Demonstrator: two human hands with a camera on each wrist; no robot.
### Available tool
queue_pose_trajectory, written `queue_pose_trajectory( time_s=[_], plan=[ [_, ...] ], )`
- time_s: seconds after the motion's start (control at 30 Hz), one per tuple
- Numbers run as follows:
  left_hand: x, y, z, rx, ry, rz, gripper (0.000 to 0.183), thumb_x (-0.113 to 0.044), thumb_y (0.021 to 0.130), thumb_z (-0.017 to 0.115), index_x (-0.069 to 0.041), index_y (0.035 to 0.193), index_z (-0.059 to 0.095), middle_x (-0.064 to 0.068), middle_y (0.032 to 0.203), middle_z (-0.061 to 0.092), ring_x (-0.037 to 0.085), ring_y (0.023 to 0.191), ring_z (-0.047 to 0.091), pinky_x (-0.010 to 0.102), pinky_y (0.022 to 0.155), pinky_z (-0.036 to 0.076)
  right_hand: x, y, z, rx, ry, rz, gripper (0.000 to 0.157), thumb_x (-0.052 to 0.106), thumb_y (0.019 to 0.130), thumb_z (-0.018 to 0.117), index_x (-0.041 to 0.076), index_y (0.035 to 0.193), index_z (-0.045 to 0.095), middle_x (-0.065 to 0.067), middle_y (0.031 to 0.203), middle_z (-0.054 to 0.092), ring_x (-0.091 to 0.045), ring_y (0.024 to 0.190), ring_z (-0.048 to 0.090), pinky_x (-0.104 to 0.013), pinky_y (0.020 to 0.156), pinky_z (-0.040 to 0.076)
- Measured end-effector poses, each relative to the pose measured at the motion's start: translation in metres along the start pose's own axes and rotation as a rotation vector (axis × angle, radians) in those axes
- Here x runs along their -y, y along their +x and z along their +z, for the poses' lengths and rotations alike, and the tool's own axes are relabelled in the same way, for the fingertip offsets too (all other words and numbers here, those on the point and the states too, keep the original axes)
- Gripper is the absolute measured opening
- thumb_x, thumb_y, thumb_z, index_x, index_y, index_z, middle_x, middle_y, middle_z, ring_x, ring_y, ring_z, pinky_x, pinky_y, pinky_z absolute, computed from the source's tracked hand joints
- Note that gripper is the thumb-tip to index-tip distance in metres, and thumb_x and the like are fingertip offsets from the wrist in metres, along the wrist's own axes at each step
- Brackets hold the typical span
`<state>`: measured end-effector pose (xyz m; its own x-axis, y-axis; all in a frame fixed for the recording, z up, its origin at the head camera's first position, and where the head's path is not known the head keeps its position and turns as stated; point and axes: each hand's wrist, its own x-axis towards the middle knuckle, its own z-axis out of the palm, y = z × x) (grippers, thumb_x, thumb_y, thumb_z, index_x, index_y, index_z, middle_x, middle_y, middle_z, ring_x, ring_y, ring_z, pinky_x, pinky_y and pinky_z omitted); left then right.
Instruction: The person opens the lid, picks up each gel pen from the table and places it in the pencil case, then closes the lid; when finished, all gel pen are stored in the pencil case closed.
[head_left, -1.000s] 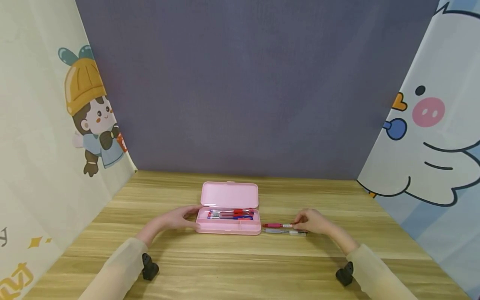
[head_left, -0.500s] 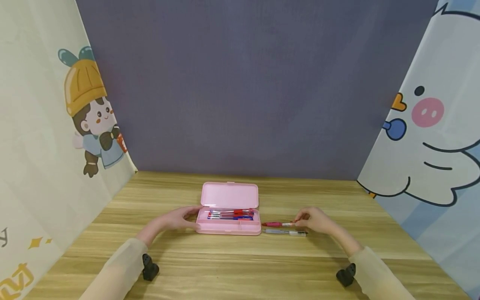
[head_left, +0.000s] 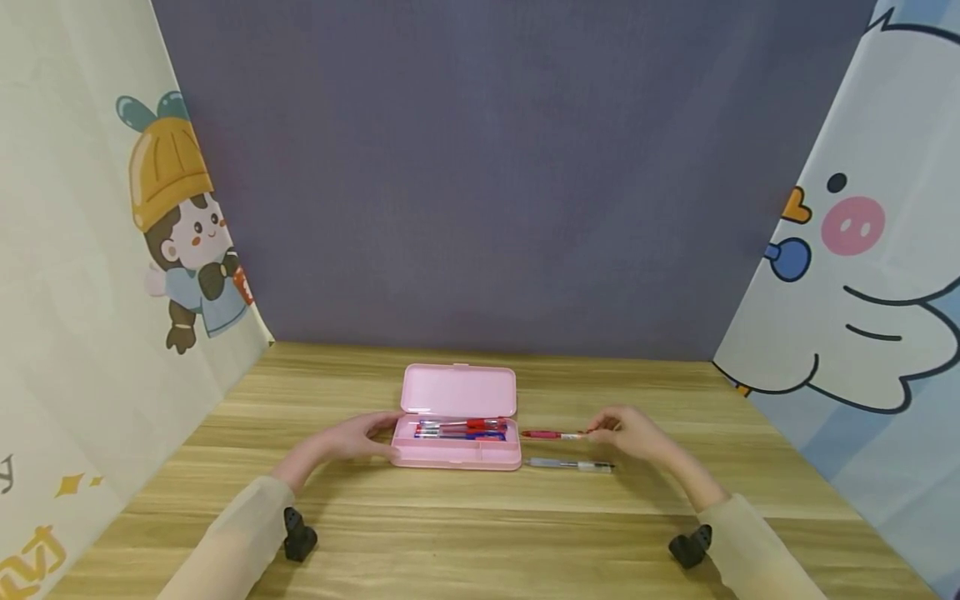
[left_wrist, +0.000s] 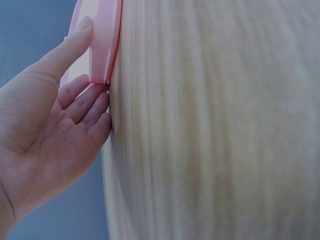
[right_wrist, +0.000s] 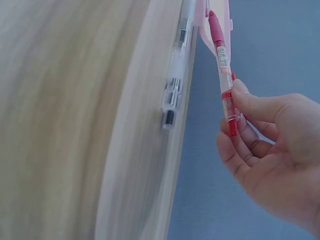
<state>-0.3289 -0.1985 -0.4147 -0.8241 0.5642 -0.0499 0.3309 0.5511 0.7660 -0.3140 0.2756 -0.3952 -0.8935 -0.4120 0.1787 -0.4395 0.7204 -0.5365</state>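
A pink pencil case (head_left: 456, 454) stands with its lid (head_left: 459, 390) raised on the table. Several red and blue pens (head_left: 461, 429) lie in its rear compartment; the front compartments show bare pink plastic. My left hand (head_left: 356, 436) holds the case by its left end, thumb (left_wrist: 75, 42) along the front wall and fingers at the end. My right hand (head_left: 630, 433) pinches a red pen (right_wrist: 224, 65) near its clip end between thumb and fingers. This pen is lifted off the table, its other end pointing at the case's right side. A clear pen (head_left: 570, 465) lies below it.
The wood-grain table (head_left: 450, 533) runs back to a dark grey backdrop (head_left: 495, 183). Printed cartoon panels stand at the left and right. A small black device (head_left: 300, 535) sits at the left wrist, and another black device (head_left: 690, 546) at the right.
My right hand has lifted the red pen from beside the clear pen and moved it away from me, slightly toward the case. My left hand and the case have stayed in place.
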Motion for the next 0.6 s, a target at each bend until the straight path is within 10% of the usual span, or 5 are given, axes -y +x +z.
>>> queue_pose_trajectory(
  time_s=[0.6],
  plan=[
    [0.000, 0.000, 0.000, 0.002, -0.001, -0.002, 0.077, -0.027, 0.082, 0.073, 0.000, 0.143, 0.034, 0.026, 0.145, 0.036, 0.041, 0.136, 0.030, 0.053, 0.112, 0.026, 0.032, 0.027, 0.011, -0.112, 0.047, -0.101, 0.008, 0.018, 0.087, 0.067, 0.010, 0.090, 0.068, 0.000, 0.082, 0.066, -0.005, 0.070, 0.056, -0.021, 0.058, 0.048]
  ],
)
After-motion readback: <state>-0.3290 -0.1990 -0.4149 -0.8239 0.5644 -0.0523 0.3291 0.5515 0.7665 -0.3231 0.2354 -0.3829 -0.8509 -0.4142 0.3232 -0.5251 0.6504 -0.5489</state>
